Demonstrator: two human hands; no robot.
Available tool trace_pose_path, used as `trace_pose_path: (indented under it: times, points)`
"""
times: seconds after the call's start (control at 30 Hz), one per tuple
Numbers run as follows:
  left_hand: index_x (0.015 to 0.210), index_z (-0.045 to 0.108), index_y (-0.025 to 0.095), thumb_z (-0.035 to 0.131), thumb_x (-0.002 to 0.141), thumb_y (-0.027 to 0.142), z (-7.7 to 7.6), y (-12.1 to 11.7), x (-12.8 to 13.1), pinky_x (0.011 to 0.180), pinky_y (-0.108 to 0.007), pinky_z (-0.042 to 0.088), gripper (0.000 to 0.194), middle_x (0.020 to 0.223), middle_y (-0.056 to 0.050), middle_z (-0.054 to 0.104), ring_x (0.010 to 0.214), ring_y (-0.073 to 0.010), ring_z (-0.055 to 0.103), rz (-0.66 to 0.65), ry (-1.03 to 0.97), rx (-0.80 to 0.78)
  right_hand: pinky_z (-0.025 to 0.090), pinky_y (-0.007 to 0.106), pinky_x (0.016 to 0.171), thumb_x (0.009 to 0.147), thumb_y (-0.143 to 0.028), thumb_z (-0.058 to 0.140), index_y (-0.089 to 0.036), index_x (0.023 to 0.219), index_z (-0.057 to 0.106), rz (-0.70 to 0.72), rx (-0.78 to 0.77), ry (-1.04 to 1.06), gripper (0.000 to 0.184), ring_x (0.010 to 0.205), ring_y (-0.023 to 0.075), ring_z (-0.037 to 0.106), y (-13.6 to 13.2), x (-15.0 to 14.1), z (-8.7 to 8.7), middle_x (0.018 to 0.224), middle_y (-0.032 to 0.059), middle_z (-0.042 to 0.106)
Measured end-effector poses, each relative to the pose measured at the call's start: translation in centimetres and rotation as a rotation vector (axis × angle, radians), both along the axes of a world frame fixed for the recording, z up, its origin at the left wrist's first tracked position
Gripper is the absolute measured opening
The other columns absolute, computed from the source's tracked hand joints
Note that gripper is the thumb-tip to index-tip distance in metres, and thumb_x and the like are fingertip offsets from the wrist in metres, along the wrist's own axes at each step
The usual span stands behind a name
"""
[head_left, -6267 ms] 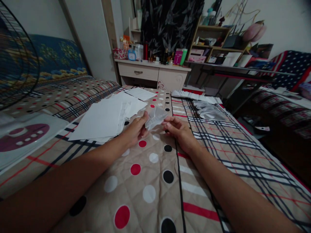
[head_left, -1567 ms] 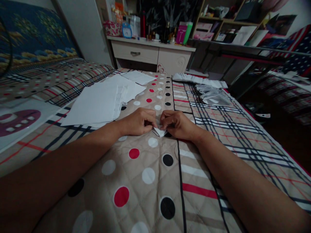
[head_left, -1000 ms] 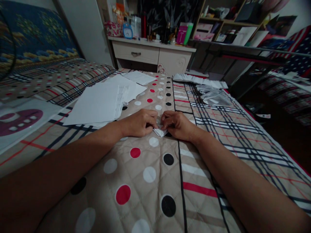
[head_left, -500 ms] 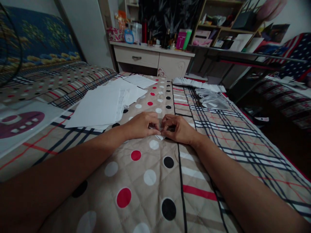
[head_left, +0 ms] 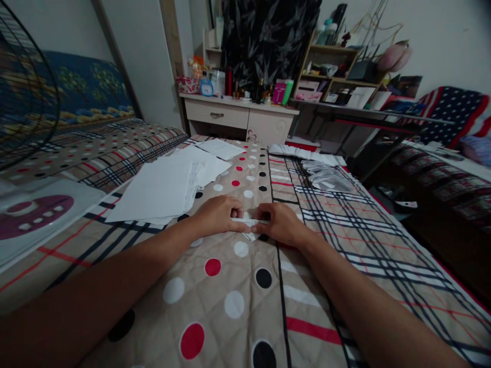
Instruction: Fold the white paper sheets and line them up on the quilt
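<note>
Between both hands is a small piece of white paper [head_left: 251, 235], apparently folded, just over the dotted bedspread. My left hand [head_left: 218, 214] pinches its left end between thumb and fingers. On the other side, my right hand [head_left: 280, 222] is closed on its right end, the thumb pressing from the near side. The fingers cover much of the paper. Beyond my left forearm lies a spread stack of white sheets [head_left: 153, 191], some with print along the right edge. Several folded paper pieces [head_left: 326, 176] lie in a pile at the far right of the bed.
A long row of stacked white folded pieces [head_left: 303, 153] lies behind the pile. At the left is a plastic bag [head_left: 92, 197] with a purple print. A fan guard [head_left: 53, 102] stands at the left edge. The dresser [head_left: 215, 115] stands beyond the bed, beside shelves [head_left: 333, 59].
The view has tilted upward, so everything sits lower. My fingers have shifted on the paper, and more of it shows between the thumbs.
</note>
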State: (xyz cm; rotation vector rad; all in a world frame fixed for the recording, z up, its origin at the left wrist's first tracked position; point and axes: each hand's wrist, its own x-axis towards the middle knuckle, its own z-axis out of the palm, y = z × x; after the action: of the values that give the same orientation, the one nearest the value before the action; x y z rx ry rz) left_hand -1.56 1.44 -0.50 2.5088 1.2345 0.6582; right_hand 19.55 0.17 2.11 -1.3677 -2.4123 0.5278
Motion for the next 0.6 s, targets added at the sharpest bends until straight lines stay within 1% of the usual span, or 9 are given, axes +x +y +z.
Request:
trace_pose_path:
  times: [0.07,0.13,0.2,0.27,0.33,0.4,0.5,0.6]
  points:
    - [0.072,0.065,0.017,0.077,0.068,0.046,-0.2,0.0,0.3,0.054,-0.023,0.033,0.031,0.066,0.002,0.061,0.06,-0.0118,0.052,-0.001,-0.145,0.001,0.035,0.025,0.057,0.071,-0.028,0.074,-0.019,0.075,0.065,-0.051,0.043,0.14,0.014,0.064,0.0149,0.055,0.1,-0.1,-0.5,0.071,0.0014,0.066]
    - [0.069,0.065,0.016,0.075,0.074,0.035,-0.1,-0.2,0.7,0.052,-0.021,0.034,0.022,0.062,0.002,0.059,0.056,-0.0097,0.05,0.011,-0.323,0.056,0.037,0.025,0.058,0.071,-0.023,0.072,-0.019,0.072,0.062,-0.103,0.167,0.291,0.011,0.066,0.0149,0.055,0.1,-0.2,-0.9,0.072,0.001,0.064]
    - [0.061,0.061,0.015,0.075,0.075,0.031,0.3,-0.5,1.2,0.051,-0.02,0.034,0.025,0.058,0.003,0.056,0.053,-0.0084,0.048,0.026,-0.469,0.161,0.039,0.025,0.061,0.072,-0.019,0.07,-0.018,0.07,0.06,-0.11,0.299,0.396,0.011,0.07,0.0155,0.056,0.2,-0.4,-1.1,0.073,0.0012,0.062]
    - [0.055,0.058,0.014,0.076,0.074,0.032,0.7,-0.7,1.5,0.05,-0.02,0.034,0.032,0.055,0.003,0.054,0.052,-0.0078,0.047,0.035,-0.552,0.246,0.04,0.026,0.064,0.074,-0.019,0.069,-0.018,0.072,0.061,-0.07,0.36,0.458,0.008,0.073,0.0162,0.056,0.1,-0.5,-1.1,0.075,0.0017,0.061]
    - [0.055,0.059,0.014,0.077,0.073,0.034,1.0,-0.9,1.6,0.049,-0.019,0.034,0.033,0.053,0.003,0.054,0.051,-0.0074,0.047,0.044,-0.598,0.269,0.041,0.026,0.066,0.077,-0.023,0.069,-0.018,0.076,0.065,-0.023,0.332,0.531,0.006,0.074,0.0163,0.057,-0.1,-0.6,-1.0,0.076,0.002,0.063]
    - [0.055,0.06,0.014,0.078,0.073,0.035,1.1,-0.9,1.6,0.048,-0.018,0.033,0.032,0.053,0.002,0.055,0.05,-0.0072,0.047,0.057,-0.632,0.251,0.042,0.027,0.066,0.079,-0.026,0.069,-0.018,0.079,0.067,-0.004,0.266,0.625,0.008,0.073,0.0162,0.059,-0.2,-0.7,-0.9,0.077,0.0023,0.064]
    - [0.055,0.061,0.014,0.077,0.072,0.037,1.0,-0.9,1.6,0.046,-0.018,0.033,0.033,0.053,0.002,0.055,0.05,-0.007,0.047,0.073,-0.664,0.176,0.043,0.027,0.064,0.079,-0.026,0.07,-0.017,0.077,0.069,-0.01,0.191,0.739,0.01,0.071,0.0159,0.059,-0.4,-0.8,-0.8,0.076,0.003,0.065]
    - [0.053,0.06,0.013,0.079,0.069,0.04,1.0,-0.9,1.7,0.044,-0.018,0.032,0.036,0.052,0.002,0.055,0.049,-0.0071,0.046,0.095,-0.689,0.081,0.044,0.028,0.065,0.078,-0.025,0.071,-0.017,0.073,0.07,-0.013,0.154,0.803,0.01,0.07,0.0162,0.06,-0.4,-0.9,-0.9,0.074,0.0036,0.066]
